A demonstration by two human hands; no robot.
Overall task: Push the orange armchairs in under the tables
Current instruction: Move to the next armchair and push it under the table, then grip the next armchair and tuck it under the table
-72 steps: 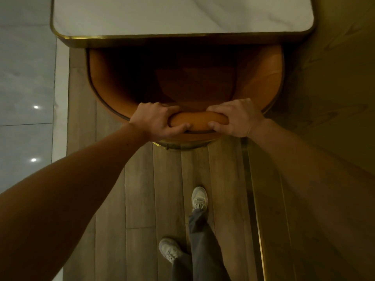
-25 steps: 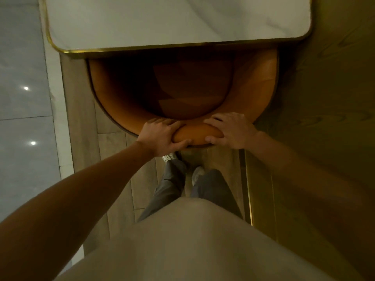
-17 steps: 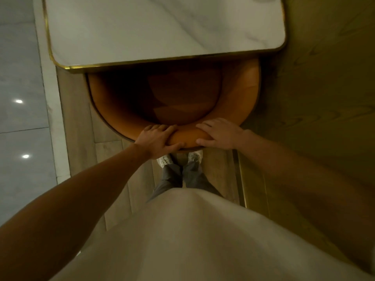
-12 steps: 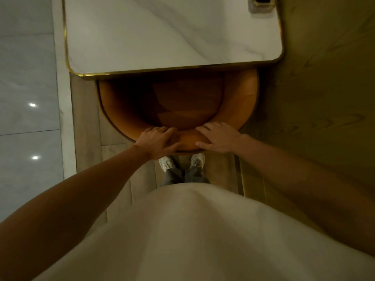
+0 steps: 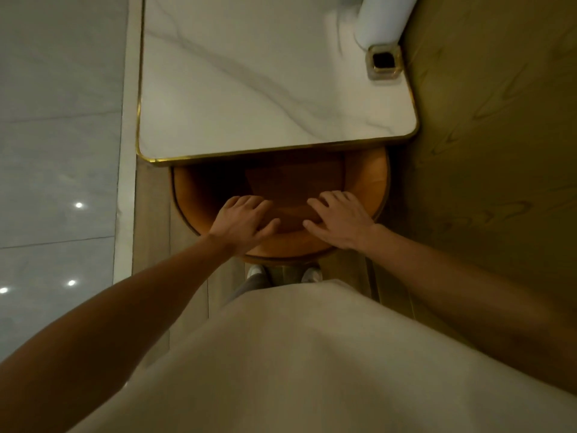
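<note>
Right now we have both hands laid on the curved top of the backrest of the orange armchair, the left hand and the right hand a little apart, fingers spread and flat rather than curled into a grip. The armchair sits with its seat front already under the near edge of the marble table, its rounded back protruding toward us, close to our shoes.

We judge it a fairly heavy, stiff piece: the upholstered shell should not flex, but the smooth covering looks slippery under flat palms. The padded top rail of the back seems the best hold, hands either side of centre so it slides straight on the wooden floor. A holder with a white roll stands at the table's far corner, well clear.
</note>
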